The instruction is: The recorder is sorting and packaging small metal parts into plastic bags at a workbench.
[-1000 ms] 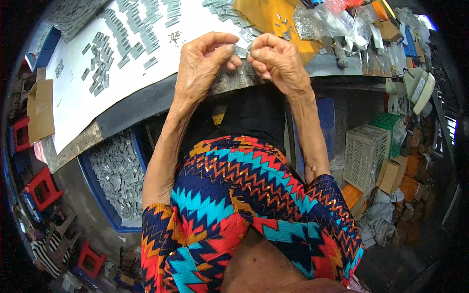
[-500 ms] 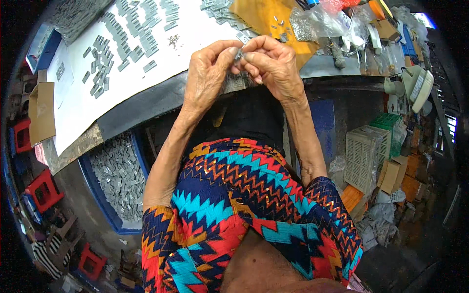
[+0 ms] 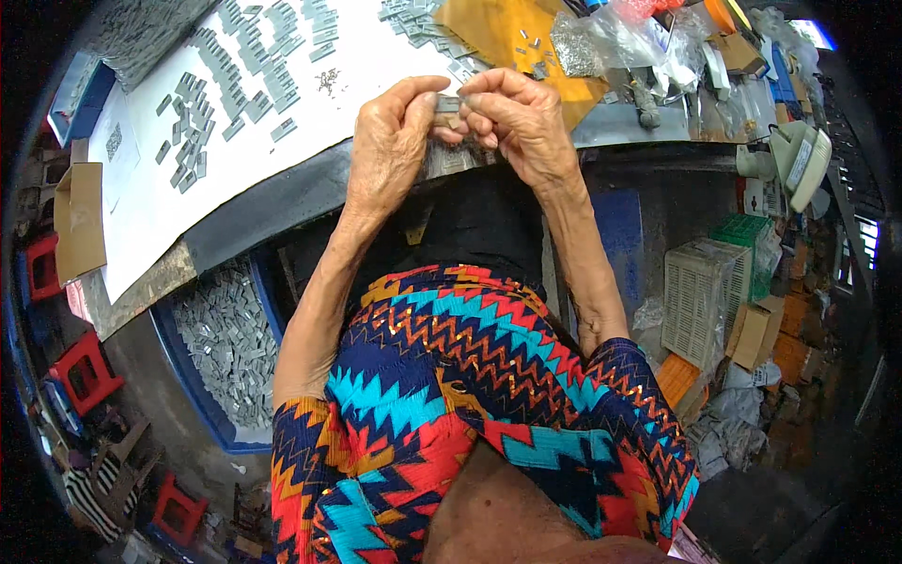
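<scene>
Above the table's near edge, my left hand (image 3: 390,141) pinches a small grey rectangular metal piece (image 3: 447,104) between thumb and fingers. Close against its right end, my right hand (image 3: 521,117) has thumb and forefinger pressed together; whatever sits between those tips is too small to make out. Many like grey pieces (image 3: 284,129) lie in rows on a white sheet (image 3: 272,160) to the left. Beyond my left hand is a scatter of tiny brownish parts (image 3: 327,82).
A blue bin (image 3: 169,343) full of grey metal pieces stands below the table at left. Yellow-brown paper (image 3: 489,28), plastic bags (image 3: 648,47) and a lamp (image 3: 801,164) lie or hang to the right. Crates (image 3: 700,291) and red stools (image 3: 85,371) stand on the floor.
My hands have drawn slightly apart, the left moving a little left. More of the grey metal piece now shows between them.
</scene>
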Action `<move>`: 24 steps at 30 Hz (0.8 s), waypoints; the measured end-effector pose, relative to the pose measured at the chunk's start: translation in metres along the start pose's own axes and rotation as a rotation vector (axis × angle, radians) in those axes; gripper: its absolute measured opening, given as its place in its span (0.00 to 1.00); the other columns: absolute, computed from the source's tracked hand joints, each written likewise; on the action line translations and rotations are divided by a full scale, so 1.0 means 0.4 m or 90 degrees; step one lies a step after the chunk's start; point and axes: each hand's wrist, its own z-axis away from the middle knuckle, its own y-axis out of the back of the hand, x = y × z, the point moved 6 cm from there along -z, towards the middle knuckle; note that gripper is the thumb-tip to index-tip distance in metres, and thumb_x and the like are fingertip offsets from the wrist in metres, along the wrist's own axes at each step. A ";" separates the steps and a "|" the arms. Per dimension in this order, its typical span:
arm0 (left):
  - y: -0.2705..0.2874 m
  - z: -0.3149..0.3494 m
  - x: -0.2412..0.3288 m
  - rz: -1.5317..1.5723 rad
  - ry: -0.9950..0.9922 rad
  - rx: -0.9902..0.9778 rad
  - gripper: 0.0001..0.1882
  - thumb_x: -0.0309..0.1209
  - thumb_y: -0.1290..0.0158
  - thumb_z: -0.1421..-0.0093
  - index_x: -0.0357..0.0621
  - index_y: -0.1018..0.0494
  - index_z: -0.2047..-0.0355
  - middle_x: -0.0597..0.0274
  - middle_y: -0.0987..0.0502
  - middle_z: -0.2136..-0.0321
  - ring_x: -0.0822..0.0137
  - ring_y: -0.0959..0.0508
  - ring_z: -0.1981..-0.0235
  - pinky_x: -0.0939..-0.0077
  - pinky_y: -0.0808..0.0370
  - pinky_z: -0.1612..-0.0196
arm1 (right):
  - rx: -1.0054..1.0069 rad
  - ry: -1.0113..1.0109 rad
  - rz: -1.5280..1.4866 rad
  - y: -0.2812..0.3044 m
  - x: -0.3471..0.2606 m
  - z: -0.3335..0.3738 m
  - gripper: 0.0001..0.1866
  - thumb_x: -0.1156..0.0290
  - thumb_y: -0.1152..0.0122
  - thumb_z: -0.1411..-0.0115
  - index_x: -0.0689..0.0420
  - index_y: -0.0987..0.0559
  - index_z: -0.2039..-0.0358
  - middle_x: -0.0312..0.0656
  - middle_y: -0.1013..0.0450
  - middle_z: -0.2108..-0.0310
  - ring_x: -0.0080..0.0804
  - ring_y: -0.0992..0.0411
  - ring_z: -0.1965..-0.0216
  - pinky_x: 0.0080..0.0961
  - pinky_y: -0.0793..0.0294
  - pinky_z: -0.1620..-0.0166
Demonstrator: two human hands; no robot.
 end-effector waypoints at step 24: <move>0.007 0.007 0.016 -0.022 0.031 -0.024 0.09 0.24 0.59 0.43 0.32 0.32 0.64 0.66 0.30 0.86 0.77 0.28 0.82 0.83 0.29 0.72 | -0.003 0.006 0.136 -0.003 -0.003 0.010 0.05 0.77 0.43 0.50 0.63 0.27 0.72 0.32 0.33 0.84 0.13 0.37 0.85 0.09 0.40 0.84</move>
